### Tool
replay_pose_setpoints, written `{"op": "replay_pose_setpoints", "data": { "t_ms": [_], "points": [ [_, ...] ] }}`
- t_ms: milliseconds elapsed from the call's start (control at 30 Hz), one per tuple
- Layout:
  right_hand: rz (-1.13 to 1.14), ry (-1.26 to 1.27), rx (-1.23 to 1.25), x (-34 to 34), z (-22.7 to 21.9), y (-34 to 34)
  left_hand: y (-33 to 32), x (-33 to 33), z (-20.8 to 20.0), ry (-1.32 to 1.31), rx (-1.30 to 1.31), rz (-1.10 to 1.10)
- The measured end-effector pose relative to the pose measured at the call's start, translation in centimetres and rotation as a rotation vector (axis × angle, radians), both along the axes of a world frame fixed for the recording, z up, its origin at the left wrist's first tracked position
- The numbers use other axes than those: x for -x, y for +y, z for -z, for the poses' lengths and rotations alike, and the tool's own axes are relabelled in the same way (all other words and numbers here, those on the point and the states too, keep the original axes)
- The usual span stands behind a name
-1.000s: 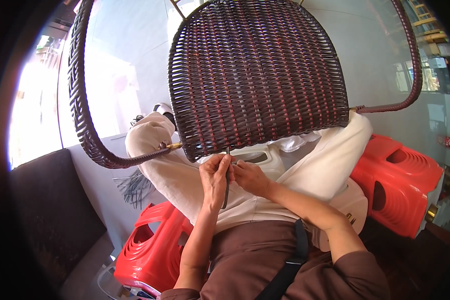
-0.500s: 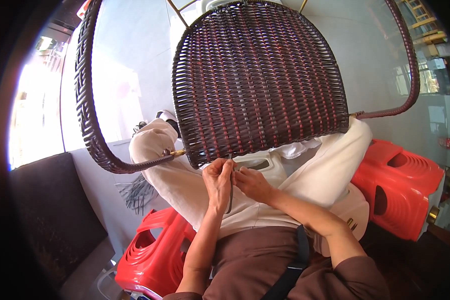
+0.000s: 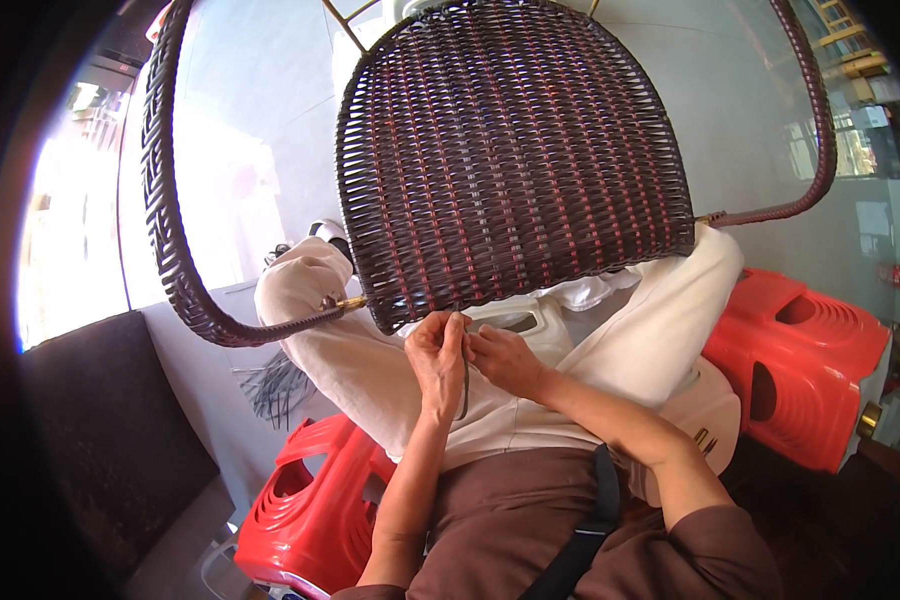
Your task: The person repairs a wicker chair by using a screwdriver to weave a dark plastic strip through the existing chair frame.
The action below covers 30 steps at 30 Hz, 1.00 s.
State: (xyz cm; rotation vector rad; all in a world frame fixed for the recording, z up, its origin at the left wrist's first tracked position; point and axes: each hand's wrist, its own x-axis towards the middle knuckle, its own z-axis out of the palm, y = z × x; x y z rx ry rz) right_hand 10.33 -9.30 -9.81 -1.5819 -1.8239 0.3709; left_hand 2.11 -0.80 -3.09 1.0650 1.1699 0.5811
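A woven wicker chair [image 3: 520, 160], dark brown with reddish strands, leans over my lap with its lower edge toward me. Just under that edge, my left hand [image 3: 435, 355] pinches a thin dark wicker strand [image 3: 465, 400] between thumb and fingers. The strand's upper end meets the weave; its loose end hangs below the hand. Close beside it, my right hand [image 3: 505, 362] has its fingers curled shut near the strand. What the right fingertips grip is hidden. Wrapped arms of the chair, the left armrest [image 3: 160, 200] and the right armrest [image 3: 820, 130], curve out on both sides.
Red plastic stools stand on both sides, a left stool [image 3: 315, 510] and a right stool [image 3: 795, 365]. A bundle of dark strands [image 3: 275, 388] lies on the floor at left. Nearby is a dark padded seat [image 3: 120, 430]. Something white and plastic [image 3: 540, 335] shows beneath the chair edge.
The chair has shifted slightly left and up in the picture. Both hands stay at the same strand, with the right fingers moved only a little.
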Motion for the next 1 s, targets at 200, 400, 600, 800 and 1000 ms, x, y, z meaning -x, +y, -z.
{"op": "replay_pose_setpoints", "data": {
  "t_ms": [200, 400, 600, 800, 1000],
  "points": [
    [-0.012, 0.008, 0.023, -0.1, 0.1, 0.0, 0.3, 0.1, 0.1, -0.008, 0.045, -0.011],
    [-0.01, -0.044, -0.008, -0.2, 0.3, 0.1, -0.2, -0.7, 0.5, 0.005, -0.008, -0.08],
    [0.003, -0.034, 0.04, -0.4, 0.3, 0.0, -0.4, -0.7, -0.5, -0.019, 0.111, -0.129],
    [0.039, -0.021, 0.102, -0.7, -0.6, 0.2, -0.3, 1.5, -0.5, -0.075, 0.151, -0.099],
    [0.287, 0.017, 0.061, -3.9, -6.1, -2.8, 0.1, -0.2, -0.8, -0.098, 0.139, -0.049]
  ]
}}
